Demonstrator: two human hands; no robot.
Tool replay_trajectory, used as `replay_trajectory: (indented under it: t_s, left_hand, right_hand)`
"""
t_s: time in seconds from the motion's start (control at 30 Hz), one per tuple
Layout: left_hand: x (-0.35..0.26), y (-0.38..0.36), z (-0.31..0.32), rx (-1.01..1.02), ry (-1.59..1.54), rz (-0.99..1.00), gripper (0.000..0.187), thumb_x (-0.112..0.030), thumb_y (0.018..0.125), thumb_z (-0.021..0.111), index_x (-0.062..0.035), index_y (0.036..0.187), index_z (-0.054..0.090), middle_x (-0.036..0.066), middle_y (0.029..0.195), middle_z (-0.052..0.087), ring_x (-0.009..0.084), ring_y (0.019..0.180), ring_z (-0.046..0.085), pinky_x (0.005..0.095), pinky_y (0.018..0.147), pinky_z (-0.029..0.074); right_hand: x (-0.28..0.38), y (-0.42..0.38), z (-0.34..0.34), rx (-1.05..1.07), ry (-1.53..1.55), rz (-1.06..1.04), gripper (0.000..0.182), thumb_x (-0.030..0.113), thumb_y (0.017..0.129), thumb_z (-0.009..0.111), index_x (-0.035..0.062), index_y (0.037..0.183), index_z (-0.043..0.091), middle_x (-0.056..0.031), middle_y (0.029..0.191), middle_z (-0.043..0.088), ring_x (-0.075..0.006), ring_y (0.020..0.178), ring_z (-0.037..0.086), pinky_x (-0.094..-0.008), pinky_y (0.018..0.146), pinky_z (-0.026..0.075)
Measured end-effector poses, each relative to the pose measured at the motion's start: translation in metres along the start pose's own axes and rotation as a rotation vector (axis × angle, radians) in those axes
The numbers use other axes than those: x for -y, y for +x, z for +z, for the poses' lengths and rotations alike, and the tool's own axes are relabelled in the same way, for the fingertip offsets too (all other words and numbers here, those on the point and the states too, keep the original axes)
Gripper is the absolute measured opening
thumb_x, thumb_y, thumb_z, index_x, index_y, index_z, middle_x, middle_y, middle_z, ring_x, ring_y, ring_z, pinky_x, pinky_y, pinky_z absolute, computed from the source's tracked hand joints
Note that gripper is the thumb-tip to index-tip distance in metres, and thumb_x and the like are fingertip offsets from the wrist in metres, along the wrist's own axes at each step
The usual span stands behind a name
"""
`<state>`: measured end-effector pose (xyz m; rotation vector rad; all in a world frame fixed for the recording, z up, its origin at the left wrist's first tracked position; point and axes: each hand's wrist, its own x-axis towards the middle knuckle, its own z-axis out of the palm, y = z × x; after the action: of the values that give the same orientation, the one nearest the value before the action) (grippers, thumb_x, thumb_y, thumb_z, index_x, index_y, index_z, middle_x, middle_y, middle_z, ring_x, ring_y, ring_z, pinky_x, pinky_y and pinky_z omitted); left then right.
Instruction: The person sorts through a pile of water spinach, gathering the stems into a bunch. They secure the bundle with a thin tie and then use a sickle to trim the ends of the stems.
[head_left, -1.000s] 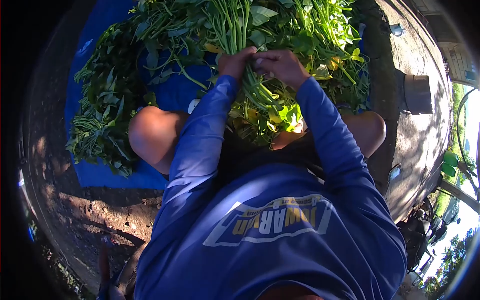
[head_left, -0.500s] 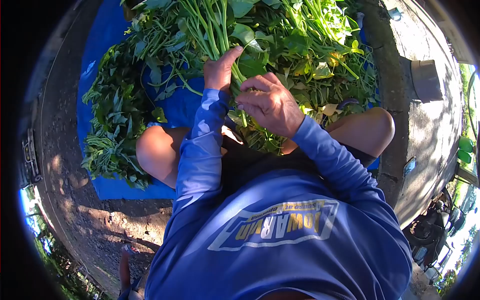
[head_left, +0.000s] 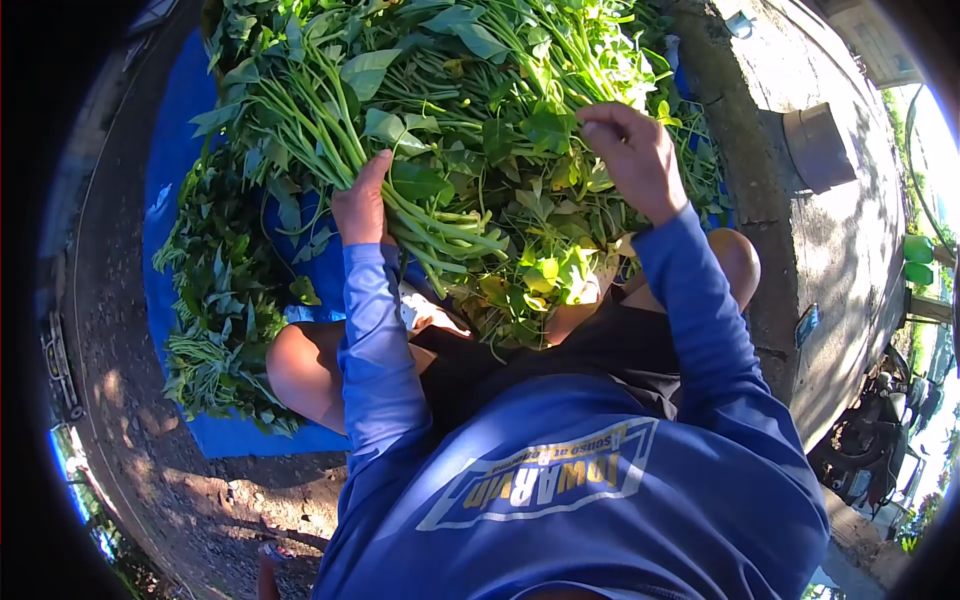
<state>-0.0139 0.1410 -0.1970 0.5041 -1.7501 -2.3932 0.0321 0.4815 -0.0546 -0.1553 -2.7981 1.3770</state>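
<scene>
My left hand [head_left: 362, 208] is wrapped around a bunch of leafy green stems [head_left: 315, 125]. The cut ends [head_left: 455, 238] of the stems point down and to the right, and the leaves spread up to the left. My right hand [head_left: 640, 165] is apart from the bunch, over the right side of a large pile of greens [head_left: 480, 110]. Its fingers are curled together, and whatever may be between them is hidden. Below the hands, loose yellowish leaves [head_left: 545, 275] lie between my legs.
A blue tarp [head_left: 180, 120] lies under the greens. More greens [head_left: 225, 290] line its left side. To the right runs a concrete slab [head_left: 770, 230] with a brown block-like object [head_left: 820, 148] on it. A motorcycle [head_left: 875, 430] stands at the lower right. My knees flank the pile.
My right hand has left the stems and moved right and up over the pile. The left hand has moved left and down, tilting the bunch leftward. The view has also shifted.
</scene>
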Motion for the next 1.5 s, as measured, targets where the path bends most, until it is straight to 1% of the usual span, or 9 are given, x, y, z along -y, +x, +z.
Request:
replay_trajectory:
  t_s: [0.17,0.37,0.5,0.7,0.83,0.97,1.1,1.23,1.5]
  left_hand:
    - [-0.017,-0.028,0.030,-0.012,-0.111,-0.055,0.047,-0.002,0.084,0.085,0.0051,0.128,0.071,0.010,0.122,0.074,0.0178,0.104,0.071,0.0331,0.099,0.055]
    - [-0.018,-0.034,0.030,-0.002,-0.029,-0.048,0.041,-0.012,0.082,0.089,0.0090,0.115,0.077,0.012,0.116,0.076,0.0180,0.102,0.070,0.0327,0.099,0.053]
    - [-0.017,-0.028,0.028,0.033,-0.058,-0.103,0.040,-0.013,0.082,0.088,0.0098,0.113,0.077,0.012,0.112,0.077,0.0183,0.097,0.071,0.0329,0.095,0.055]
    - [-0.014,-0.016,0.023,0.154,0.117,0.119,0.034,-0.013,0.080,0.088,0.0019,0.109,0.079,0.010,0.106,0.078,0.0181,0.089,0.072,0.0325,0.083,0.057]
    - [-0.033,-0.039,0.034,0.065,-0.105,-0.175,0.033,-0.012,0.082,0.086,0.0032,0.110,0.078,0.009,0.106,0.078,0.0183,0.089,0.071,0.0326,0.087,0.056]
    - [-0.028,-0.037,0.023,0.089,-0.020,-0.108,0.037,-0.013,0.082,0.087,0.0052,0.114,0.077,0.009,0.110,0.077,0.0177,0.095,0.071,0.0337,0.090,0.056]
    - [-0.025,-0.039,0.017,0.136,-0.073,-0.120,0.040,-0.011,0.083,0.087,0.0051,0.118,0.076,0.010,0.114,0.076,0.0173,0.098,0.071,0.0331,0.092,0.056]
    - [-0.019,-0.041,0.019,0.121,-0.036,-0.109,0.037,-0.010,0.083,0.087,0.0037,0.116,0.075,0.009,0.112,0.076,0.0172,0.094,0.070,0.0326,0.090,0.056]
    - [-0.014,-0.043,0.032,0.227,0.126,-0.048,0.035,-0.017,0.085,0.086,0.0055,0.110,0.078,0.008,0.106,0.078,0.0154,0.094,0.070,0.0318,0.091,0.053]
  right_hand:
    - [-0.117,0.104,0.052,-0.022,-0.445,-0.209,0.030,0.031,0.094,0.067,0.0136,0.117,0.078,-0.0173,0.111,0.077,-0.0398,0.106,0.072,-0.0480,0.094,0.056]
    - [-0.081,0.094,0.047,-0.072,-0.451,-0.131,0.024,0.023,0.094,0.069,0.0065,0.111,0.074,-0.0196,0.110,0.075,-0.0389,0.104,0.072,-0.0500,0.092,0.056]
    - [-0.089,0.112,0.014,-0.265,-0.494,-0.360,0.022,0.022,0.095,0.064,0.0014,0.100,0.069,-0.0236,0.110,0.072,-0.0406,0.105,0.069,-0.0505,0.092,0.053]
    - [-0.082,0.145,-0.040,-0.072,0.032,-0.045,0.028,0.014,0.094,0.062,0.0031,0.116,0.074,-0.0138,0.100,0.076,-0.0252,0.096,0.072,-0.0378,0.084,0.055]
    - [-0.090,0.120,-0.025,0.099,-0.091,0.095,0.035,0.007,0.099,0.063,0.0033,0.134,0.069,-0.0055,0.120,0.073,-0.0128,0.103,0.070,-0.0329,0.089,0.057]
    - [-0.092,0.120,-0.006,-0.122,0.451,0.148,0.033,0.011,0.096,0.065,0.0008,0.127,0.073,-0.0119,0.116,0.076,-0.0131,0.100,0.072,-0.0309,0.086,0.061]
    - [-0.146,0.162,0.007,-0.196,-0.020,0.099,0.024,0.022,0.089,0.070,0.0097,0.104,0.084,-0.0100,0.091,0.081,-0.0194,0.090,0.076,-0.0370,0.084,0.060]
    - [-0.146,0.182,0.026,-0.279,-0.348,0.018,0.030,0.033,0.088,0.065,0.0181,0.107,0.083,-0.0185,0.106,0.078,-0.0384,0.100,0.075,-0.0466,0.091,0.059]
    - [-0.116,0.248,0.014,0.120,-0.858,-0.002,0.043,0.039,0.087,0.072,0.0105,0.117,0.080,-0.0175,0.114,0.078,-0.0344,0.106,0.074,-0.0458,0.095,0.058]
